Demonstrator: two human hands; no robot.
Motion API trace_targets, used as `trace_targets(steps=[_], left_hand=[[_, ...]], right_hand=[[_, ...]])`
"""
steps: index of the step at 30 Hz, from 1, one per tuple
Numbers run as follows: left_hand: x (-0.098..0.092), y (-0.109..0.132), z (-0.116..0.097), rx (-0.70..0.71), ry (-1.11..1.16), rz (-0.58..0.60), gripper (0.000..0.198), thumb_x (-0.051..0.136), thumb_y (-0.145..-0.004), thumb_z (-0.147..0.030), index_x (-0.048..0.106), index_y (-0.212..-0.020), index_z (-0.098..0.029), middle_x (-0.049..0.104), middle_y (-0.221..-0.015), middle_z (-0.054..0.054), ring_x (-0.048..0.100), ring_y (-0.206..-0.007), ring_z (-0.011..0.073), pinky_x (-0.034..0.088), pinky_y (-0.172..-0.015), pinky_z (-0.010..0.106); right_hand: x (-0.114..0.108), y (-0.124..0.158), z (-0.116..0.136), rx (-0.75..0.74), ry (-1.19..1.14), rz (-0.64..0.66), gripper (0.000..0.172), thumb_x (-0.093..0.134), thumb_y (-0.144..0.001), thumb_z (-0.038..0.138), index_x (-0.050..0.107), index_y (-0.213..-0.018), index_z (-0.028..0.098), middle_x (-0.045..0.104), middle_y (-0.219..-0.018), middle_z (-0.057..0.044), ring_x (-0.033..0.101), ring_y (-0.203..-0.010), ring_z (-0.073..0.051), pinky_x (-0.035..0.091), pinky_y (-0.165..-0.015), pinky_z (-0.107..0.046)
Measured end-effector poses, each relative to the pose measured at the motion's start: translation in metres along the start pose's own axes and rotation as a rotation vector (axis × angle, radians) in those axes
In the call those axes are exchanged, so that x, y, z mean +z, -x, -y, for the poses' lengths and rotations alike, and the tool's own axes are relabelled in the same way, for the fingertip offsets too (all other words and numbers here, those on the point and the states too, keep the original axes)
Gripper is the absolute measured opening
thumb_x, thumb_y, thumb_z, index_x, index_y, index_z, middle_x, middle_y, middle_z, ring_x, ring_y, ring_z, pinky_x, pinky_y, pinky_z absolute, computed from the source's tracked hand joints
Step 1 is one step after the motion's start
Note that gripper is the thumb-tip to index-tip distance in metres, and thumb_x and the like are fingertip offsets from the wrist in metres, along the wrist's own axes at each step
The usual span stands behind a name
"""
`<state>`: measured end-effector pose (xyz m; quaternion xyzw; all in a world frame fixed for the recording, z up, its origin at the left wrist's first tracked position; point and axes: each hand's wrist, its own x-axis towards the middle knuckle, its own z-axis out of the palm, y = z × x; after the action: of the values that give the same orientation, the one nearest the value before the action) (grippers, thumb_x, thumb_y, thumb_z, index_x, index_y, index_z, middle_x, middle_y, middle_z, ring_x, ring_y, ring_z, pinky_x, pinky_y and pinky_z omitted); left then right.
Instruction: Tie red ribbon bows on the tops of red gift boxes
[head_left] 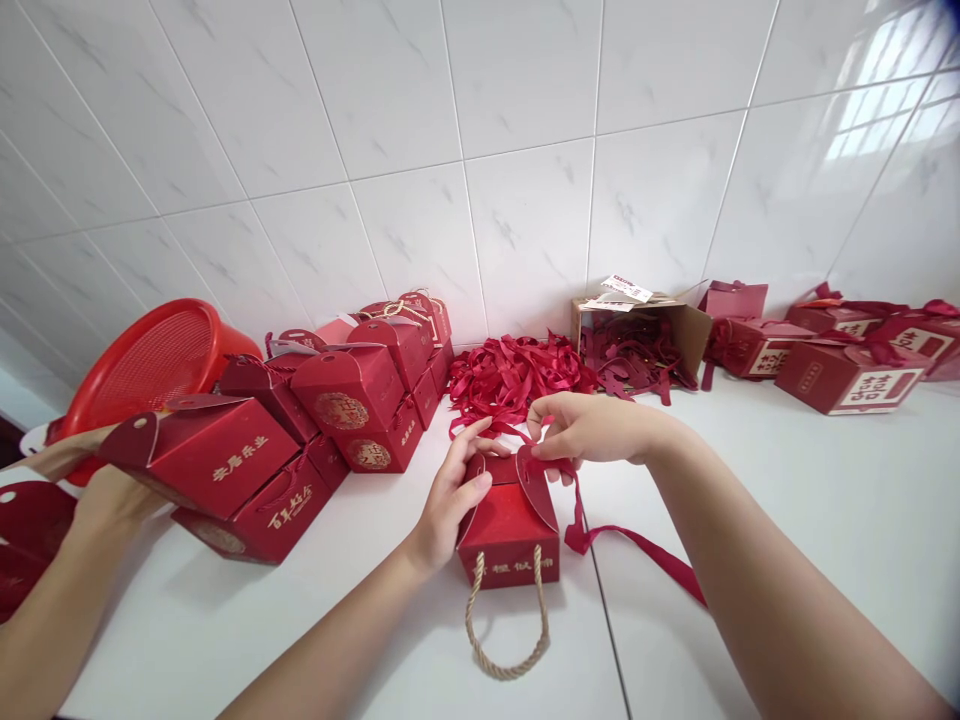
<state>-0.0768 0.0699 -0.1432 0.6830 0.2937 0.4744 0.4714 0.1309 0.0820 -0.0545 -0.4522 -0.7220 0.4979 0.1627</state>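
Observation:
A small red gift box (510, 540) with gold lettering stands on the white table before me, its top flaps raised. A twisted beige rope handle (510, 668) hangs from its near face. My left hand (454, 495) grips the box's left side and upper flap, thumb on the near side. At the top right flap, my right hand (592, 432) is closed with its fingertips pinching a dark red ribbon (645, 548). The ribbon runs at the flap tops, and its long tail trails down to the right, passing behind my right forearm. Fingertips partly hide where it meets the flap.
Stacked red boxes (358, 395) and a red plastic basket (150, 365) stand left, where another person's hands (112, 495) hold a box. Behind are a ribbon pile (517, 375) and an open cardboard box (686, 335) of ribbons. Ribbon-tied boxes (847, 380) sit right, by the tiled wall.

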Motion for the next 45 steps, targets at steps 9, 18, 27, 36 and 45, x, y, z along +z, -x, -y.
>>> trace_targets(steps=[9,18,27,36,45], left_hand=[[0.001,0.0,-0.002,0.016,-0.001,-0.002,0.047,0.05,-0.084,-0.035,0.044,-0.129,-0.022,0.056,-0.111,0.007,0.046,-0.113,0.0253,0.027,-0.104,0.039],[-0.001,-0.001,-0.004,0.004,-0.073,0.051,0.029,0.048,-0.083,-0.038,0.059,-0.102,-0.018,0.057,-0.108,0.009,0.049,-0.109,0.029,0.037,-0.095,0.038],[0.0,-0.002,-0.005,0.023,-0.101,0.046,0.03,0.047,-0.084,-0.036,0.06,-0.103,-0.018,0.058,-0.109,0.009,0.049,-0.109,0.0289,0.035,-0.097,0.038],[-0.001,-0.001,-0.002,-0.005,-0.064,0.032,0.027,0.049,-0.084,-0.037,0.055,-0.103,-0.02,0.057,-0.11,0.007,0.049,-0.109,0.0272,0.035,-0.095,0.037],[0.002,0.0,0.001,-0.017,0.028,0.021,0.029,0.053,-0.083,-0.037,0.049,-0.107,-0.022,0.053,-0.109,0.006,0.048,-0.105,0.0236,0.036,-0.093,0.035]], right_hand=[[-0.009,0.005,-0.002,-0.106,-0.135,0.122,0.009,0.057,-0.08,0.02,0.049,-0.084,0.019,0.064,-0.063,0.001,0.061,-0.058,-0.012,0.045,-0.054,-0.022],[-0.011,0.003,-0.01,0.005,0.029,0.118,0.016,0.058,-0.08,0.019,0.052,-0.095,0.02,0.067,-0.067,-0.001,0.065,-0.066,-0.015,0.046,-0.06,-0.024],[-0.006,0.002,-0.003,-0.064,0.09,0.099,0.025,0.058,-0.08,0.025,0.054,-0.104,0.019,0.069,-0.072,-0.001,0.061,-0.064,-0.013,0.044,-0.058,-0.023],[0.0,0.0,0.001,-0.078,0.113,0.14,0.032,0.053,-0.079,0.017,0.053,-0.111,0.019,0.068,-0.068,-0.001,0.063,-0.062,-0.013,0.045,-0.061,-0.024],[0.003,-0.006,0.0,-0.194,0.279,0.212,0.039,0.05,-0.08,0.017,0.057,-0.119,0.016,0.068,-0.067,0.0,0.061,-0.063,-0.013,0.043,-0.061,-0.022]])
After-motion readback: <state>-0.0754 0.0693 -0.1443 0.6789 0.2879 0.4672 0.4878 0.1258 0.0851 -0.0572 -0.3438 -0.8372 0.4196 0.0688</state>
